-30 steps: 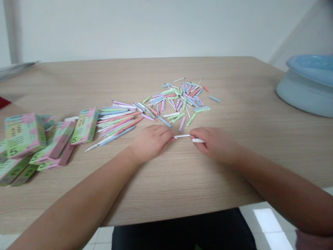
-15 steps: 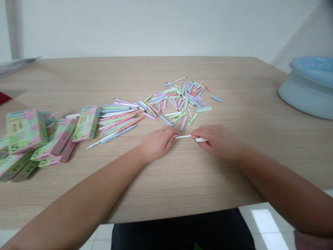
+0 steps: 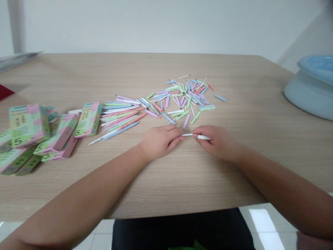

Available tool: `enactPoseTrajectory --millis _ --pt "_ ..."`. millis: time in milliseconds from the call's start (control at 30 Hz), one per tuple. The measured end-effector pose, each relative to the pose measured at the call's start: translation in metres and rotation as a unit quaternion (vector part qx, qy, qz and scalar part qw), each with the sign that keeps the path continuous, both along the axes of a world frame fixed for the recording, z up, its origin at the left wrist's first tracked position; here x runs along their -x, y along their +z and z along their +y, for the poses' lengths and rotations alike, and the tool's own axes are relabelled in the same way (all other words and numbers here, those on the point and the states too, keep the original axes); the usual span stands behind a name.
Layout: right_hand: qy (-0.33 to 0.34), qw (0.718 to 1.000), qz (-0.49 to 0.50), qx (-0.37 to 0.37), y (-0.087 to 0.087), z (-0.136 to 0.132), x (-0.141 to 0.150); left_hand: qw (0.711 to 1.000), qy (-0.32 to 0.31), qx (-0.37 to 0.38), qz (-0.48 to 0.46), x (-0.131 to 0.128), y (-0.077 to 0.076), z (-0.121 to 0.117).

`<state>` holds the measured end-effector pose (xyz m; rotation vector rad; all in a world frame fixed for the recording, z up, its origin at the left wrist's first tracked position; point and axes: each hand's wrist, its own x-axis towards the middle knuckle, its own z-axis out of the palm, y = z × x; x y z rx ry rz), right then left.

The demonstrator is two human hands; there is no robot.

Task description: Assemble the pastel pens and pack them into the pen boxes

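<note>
Head view: a thin white plastic-looking rod [image 3: 187,134] bridges the gap between the two hands, over the near part of the pale wood-grain worktop [image 3: 166,194]. The left hand [image 3: 165,140] pinches one end, its fingers curled over so that this end is hidden; the right hand [image 3: 214,141] pinches the other end and also keeps a short white cap-like tube [image 3: 204,137] tucked against its fingers. Whether the rod enters another part inside either grasp, I cannot tell.

The rod looks very light and fairly stiff, yet slim enough to bend or snap if pressed sideways. Its surface seems smooth, so it could roll or slip; a fingertip pinch near each end, with any force kept along its length, should suit it best. The short tube is thicker and probably harder, easiest to hold round its middle.

Beyond the hands lies a loose heap of small pastel plastic tubes and slender dark-tipped sticks [image 3: 186,122], rounded and likely to roll. Long, slim pastel pens [image 3: 122,116] lie fanned out on the left, beside crisp-edged pink, green and yellow printed cardboard boxes [image 3: 88,119]. Far right stands a smooth, flared light-blue plastic piece [image 3: 309,97]
</note>
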<state>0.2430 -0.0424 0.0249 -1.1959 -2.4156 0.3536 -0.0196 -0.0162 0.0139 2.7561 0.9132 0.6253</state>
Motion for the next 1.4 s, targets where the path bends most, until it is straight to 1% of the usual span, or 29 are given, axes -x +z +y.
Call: enactPoseTrajectory --millis 33,100,167,267,333,400,500,767,900,1067,1200,1400 --pt "0.002 1.000 -0.004 0.002 0.000 -0.001 0.001 1.000 -0.004 -0.005 0.001 0.000 0.000 0.000" --pt "-0.015 1.000 0.003 0.004 0.001 -0.004 0.001 1.000 -0.005 -0.010 -0.007 0.001 0.001 0.001" --pt "-0.033 0.999 0.034 0.010 0.004 -0.007 -0.001 1.000 -0.006 -0.010 -0.017 0.001 0.001 0.001" --pt "-0.015 0.994 0.099 0.033 0.009 -0.009 -0.008 1.000 -0.005 -0.007 -0.023 0.002 0.001 0.002" --pt "-0.013 0.992 0.123 0.036 0.013 -0.008 -0.013 1.000 -0.002 -0.004 -0.027 0.003 0.001 0.002" --pt "-0.015 0.992 0.118 0.034 0.016 -0.006 -0.017 0.999 -0.001 -0.003 -0.034 0.004 0.001 0.003" --pt "0.009 0.995 0.088 0.036 0.018 -0.001 -0.019 0.999 -0.002 -0.006 -0.040 0.005 0.002 0.004" --pt "0.042 0.996 0.072 0.023 0.018 0.004 -0.020 0.999 -0.003 -0.013 -0.039 0.005 0.001 0.006" --pt "0.037 0.997 0.066 0.033 0.018 0.002 -0.016 0.999 -0.004 -0.010 -0.031 0.005 -0.001 0.006" --pt "0.024 0.998 0.051 0.023 0.018 0.002 -0.015 1.000 -0.003 -0.016 -0.023 0.006 -0.001 0.007" --pt "0.030 0.999 0.034 0.012 0.016 0.004 -0.016 1.000 -0.008 -0.017 -0.015 0.006 0.000 0.006" --pt "0.048 0.998 0.028 0.005 0.007 0.005 -0.011 0.999 -0.015 -0.031 0.004 0.003 -0.001 0.004"
